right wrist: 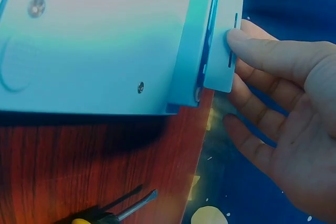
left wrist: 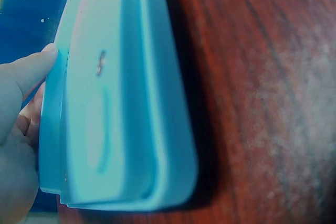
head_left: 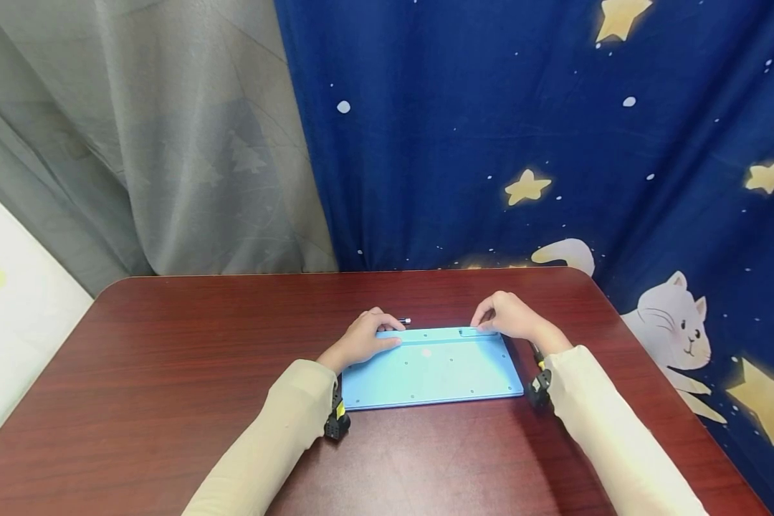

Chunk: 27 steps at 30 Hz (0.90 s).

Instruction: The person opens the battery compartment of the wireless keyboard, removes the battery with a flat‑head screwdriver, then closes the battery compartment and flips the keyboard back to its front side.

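Note:
A light blue keyboard (head_left: 438, 373) lies face down on the table, its screws and underside showing. My left hand (head_left: 361, 337) grips its far left edge, thumb on the underside and fingers at the back edge. At the far right edge, my right hand (head_left: 512, 315) pinches a small blue battery cover (right wrist: 218, 59) between thumb and fingers. In the right wrist view the cover stands tilted up beside the raised ridge of the keyboard, with a dark gap along it. Whether it still touches the keyboard I cannot tell.
Behind the keyboard, near my left fingers, lies a small black and silver cylinder (head_left: 405, 320), perhaps a battery. A screwdriver (right wrist: 137, 205) with a yellow and black handle lies right of the keyboard. Curtains (head_left: 426, 143) hang behind the brown table (head_left: 168, 373).

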Available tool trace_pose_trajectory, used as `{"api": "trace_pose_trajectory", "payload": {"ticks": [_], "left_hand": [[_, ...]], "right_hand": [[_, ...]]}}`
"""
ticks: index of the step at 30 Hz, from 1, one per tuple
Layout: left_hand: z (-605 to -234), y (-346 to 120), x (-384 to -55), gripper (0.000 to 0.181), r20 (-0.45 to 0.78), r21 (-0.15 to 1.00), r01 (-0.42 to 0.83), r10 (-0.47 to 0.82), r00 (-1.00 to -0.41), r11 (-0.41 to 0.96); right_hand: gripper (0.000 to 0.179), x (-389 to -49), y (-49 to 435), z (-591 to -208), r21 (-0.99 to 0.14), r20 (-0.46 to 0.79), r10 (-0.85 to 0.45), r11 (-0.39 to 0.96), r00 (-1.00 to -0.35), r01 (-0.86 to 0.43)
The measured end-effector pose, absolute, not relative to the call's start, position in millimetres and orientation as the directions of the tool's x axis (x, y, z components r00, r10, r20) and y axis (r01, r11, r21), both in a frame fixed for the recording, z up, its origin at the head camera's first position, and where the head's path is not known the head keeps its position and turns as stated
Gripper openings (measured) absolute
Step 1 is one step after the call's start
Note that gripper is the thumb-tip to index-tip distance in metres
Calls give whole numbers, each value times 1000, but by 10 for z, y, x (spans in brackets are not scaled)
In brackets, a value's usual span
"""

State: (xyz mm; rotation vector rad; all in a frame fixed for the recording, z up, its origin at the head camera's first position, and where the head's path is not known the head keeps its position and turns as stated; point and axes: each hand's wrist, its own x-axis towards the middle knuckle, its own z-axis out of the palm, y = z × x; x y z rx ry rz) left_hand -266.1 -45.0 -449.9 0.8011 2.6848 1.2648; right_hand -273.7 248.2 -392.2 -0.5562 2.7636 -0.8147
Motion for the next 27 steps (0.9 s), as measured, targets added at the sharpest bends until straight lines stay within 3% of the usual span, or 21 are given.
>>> {"api": "trace_pose_trajectory", "payload": {"ticks": [16,27], "left_hand": [[-4488,-463,-2669,19,166,734,440,492,-855,517],[-4511,-458,-2680,20,167,730,442,491,-855,521]], "right_hand": [[11,-2822,2450,-3905,-543,-92,-428,779,-899,-315],[11,-2856,2448,-3926,-552,-162,-438,783,-884,-287]]}}
